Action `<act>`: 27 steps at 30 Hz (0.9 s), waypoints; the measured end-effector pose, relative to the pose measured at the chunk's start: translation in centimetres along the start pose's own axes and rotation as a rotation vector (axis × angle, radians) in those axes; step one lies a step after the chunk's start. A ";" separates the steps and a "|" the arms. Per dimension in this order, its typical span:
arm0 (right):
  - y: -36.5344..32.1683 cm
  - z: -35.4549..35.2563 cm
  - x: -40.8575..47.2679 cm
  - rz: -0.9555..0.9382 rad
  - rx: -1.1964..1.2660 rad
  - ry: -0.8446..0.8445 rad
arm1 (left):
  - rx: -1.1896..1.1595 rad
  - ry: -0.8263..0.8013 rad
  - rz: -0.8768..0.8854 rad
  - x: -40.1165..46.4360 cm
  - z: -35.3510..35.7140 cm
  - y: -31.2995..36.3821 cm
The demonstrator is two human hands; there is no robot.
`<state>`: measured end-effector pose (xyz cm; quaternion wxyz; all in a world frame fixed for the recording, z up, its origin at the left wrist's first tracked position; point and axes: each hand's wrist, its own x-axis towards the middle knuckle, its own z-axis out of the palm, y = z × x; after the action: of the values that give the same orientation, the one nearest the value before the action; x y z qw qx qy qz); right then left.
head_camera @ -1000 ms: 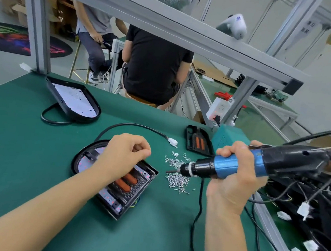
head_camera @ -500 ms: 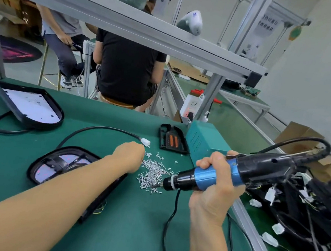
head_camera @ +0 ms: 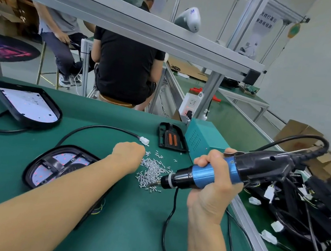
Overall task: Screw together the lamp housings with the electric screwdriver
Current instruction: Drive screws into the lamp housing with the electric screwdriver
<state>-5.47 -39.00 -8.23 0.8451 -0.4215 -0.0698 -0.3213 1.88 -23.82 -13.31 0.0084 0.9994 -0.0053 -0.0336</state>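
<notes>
My right hand (head_camera: 213, 184) grips the blue-and-black electric screwdriver (head_camera: 202, 176), held nearly level with its bit pointing left just over a pile of small silver screws (head_camera: 153, 171). At the pile's left edge is my left hand (head_camera: 128, 156), knuckles up and fingers curled down into the screws; its fingertips are hidden. An open black lamp housing (head_camera: 56, 166) with a white LED board lies under my left forearm. Its black cable ends in a white connector (head_camera: 144, 140).
A second lamp housing (head_camera: 28, 105) lies at the far left of the green mat. A small black cover (head_camera: 171, 136) sits beside a teal power box (head_camera: 202, 142). Several wired housings (head_camera: 306, 203) are heaped at the right. The screwdriver cord (head_camera: 170, 218) trails toward me. People sit beyond the bench.
My left hand left the open housing and moved right to the screw pile. The screwdriver dropped lower, with its bit now at the pile. The camera turned right.
</notes>
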 end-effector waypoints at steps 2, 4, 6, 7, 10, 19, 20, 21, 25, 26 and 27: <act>-0.3 0.0 0.2 0.010 0.023 0.006 | -0.322 0.039 -0.014 0.0 -0.5 -0.7; -0.6 0.1 0.3 0.025 0.047 0.015 | -0.730 0.067 -0.003 -0.6 -1.3 -1.6; -0.9 0.4 0.2 0.036 0.070 0.018 | -1.100 0.062 0.017 -2.3 -2.1 -2.5; -1.1 0.6 0.2 0.039 0.079 0.019 | -1.247 0.055 0.037 -3.3 -2.3 -3.1; -1.6 1.5 -0.2 0.055 0.117 0.009 | -1.497 0.068 0.043 -6.4 -1.8 -4.8; -2.7 4.4 -2.4 0.163 0.274 -0.058 | -1.832 0.068 -0.092 -14.0 -0.2 -7.1; -2.8 4.6 -2.7 0.176 0.290 -0.069 | -1.860 0.095 -0.086 -14.3 -0.1 -7.1; -2.8 4.8 -3.0 0.185 0.301 -0.080 | -1.883 0.117 -0.086 -14.7 0.1 -7.1; -2.9 5.4 -3.8 0.206 0.322 -0.106 | -1.918 0.147 -0.101 -15.7 0.7 -7.2; -2.9 5.5 -3.9 0.211 0.328 -0.111 | -1.913 0.149 -0.096 -16.0 0.8 -7.2; -3.0 5.6 -4.1 0.215 0.331 -0.117 | -1.909 0.149 -0.090 -16.2 0.8 -7.2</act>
<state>-9.58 -34.12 -4.31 0.9268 -0.2999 -0.1250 -0.1882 -14.25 -16.49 -13.10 0.8184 0.5697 0.0631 0.0395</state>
